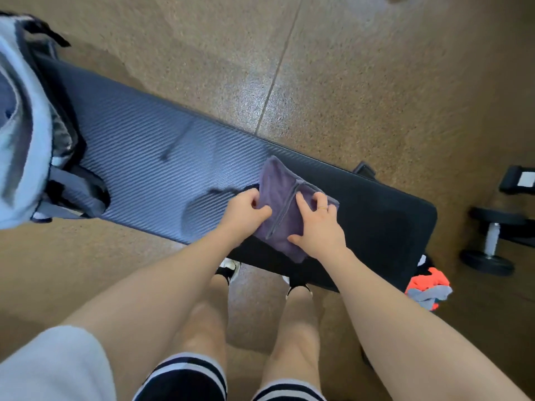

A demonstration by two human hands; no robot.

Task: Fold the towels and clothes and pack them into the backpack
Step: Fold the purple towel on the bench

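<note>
The purple towel (pixel 285 205) is found folded into a small packet on the near right part of the padded table (pixel 150 157), close to its near edge. It is pinched at its left border by the curled fingers of the left hand (pixel 246 211), while the right hand (pixel 317 224) is laid on top, fingers mostly straight and pressing the layers flat. The cloth is judged light, soft and limp, with no stiffness of its own; it is best taken along the folded edges with both hands so that the layers are not let slip apart. The ribbed table surface is judged to offer some grip. A broad stretch of bare table lies between the towel and the backpack (pixel 26 123), which stands at the far left end with its mouth apparently open. Orange and grey clothes (pixel 430 286) lie beside the right end, near a dumbbell (pixel 492 238) on the floor (pixel 362 82).
</note>
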